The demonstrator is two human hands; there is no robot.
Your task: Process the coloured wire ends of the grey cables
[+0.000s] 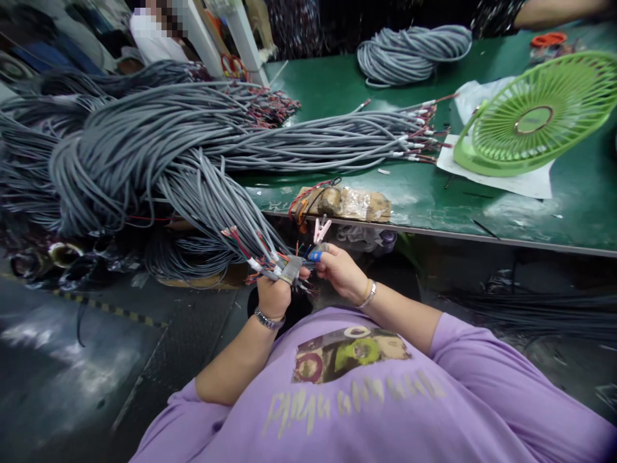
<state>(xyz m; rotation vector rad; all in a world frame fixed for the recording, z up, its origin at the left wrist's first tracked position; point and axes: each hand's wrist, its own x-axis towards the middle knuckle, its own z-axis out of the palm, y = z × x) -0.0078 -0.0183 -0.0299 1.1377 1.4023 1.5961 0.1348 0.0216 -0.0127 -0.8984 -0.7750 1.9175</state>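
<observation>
My left hand [274, 297] is closed around the stripped end of a grey cable, with grey wrapping on its thumb. Loose coloured wires [258, 262] fan out around those fingers from several cable ends. Just to the right, my right hand [343, 275] is pinched at the thin wires between the hands, and blue tape [315, 256] wraps one of its digits. Exactly which wire it grips is too small to make out. A pale pink clip [321, 229] stands just above the right fingertips. Grey cables [216, 199] hang over the table edge toward my left hand.
A taped wooden block [354, 204] sits at the front edge of the green table [414, 196]. Behind it lie long grey cables [328, 138] and a coil [409, 54]. A green fan [535, 119] stands on white paper at right. Another person [157, 32] is at back left.
</observation>
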